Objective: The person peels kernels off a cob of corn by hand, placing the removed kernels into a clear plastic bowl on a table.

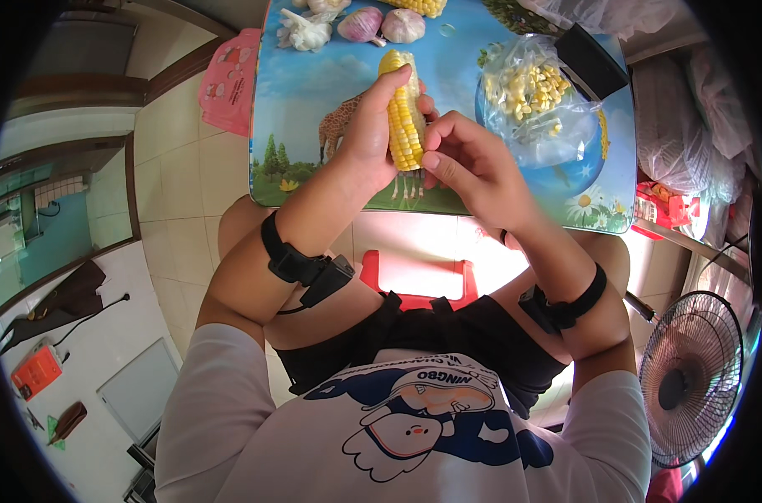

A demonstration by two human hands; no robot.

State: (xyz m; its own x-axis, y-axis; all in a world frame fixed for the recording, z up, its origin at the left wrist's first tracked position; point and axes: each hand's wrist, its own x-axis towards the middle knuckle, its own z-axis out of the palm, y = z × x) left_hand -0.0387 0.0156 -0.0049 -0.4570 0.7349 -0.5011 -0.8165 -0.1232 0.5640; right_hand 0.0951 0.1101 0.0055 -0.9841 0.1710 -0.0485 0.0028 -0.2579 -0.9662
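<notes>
An upright yellow corn cob (404, 121) is gripped in my left hand (371, 126), thumb along its upper left side and fingertips showing behind its right edge. Yellow kernels cover its near face, and a paler strip runs along the right side. My right hand (473, 163) is closed at the lower right of the cob, thumb and index fingertip pinching at its edge. Any single kernel between them is too small to make out. To the right, loose corn kernels (533, 90) lie in a clear plastic bag (549, 144) over a round blue dish (578, 174).
Along the far edge of the picture-covered table (297, 67) are garlic bulbs (305, 32), a purple bulb (361, 24) and another corn cob (419, 7). A black block (593, 60) stands against the bag. A red stool (419, 302) is below; a fan (691, 377) stands right.
</notes>
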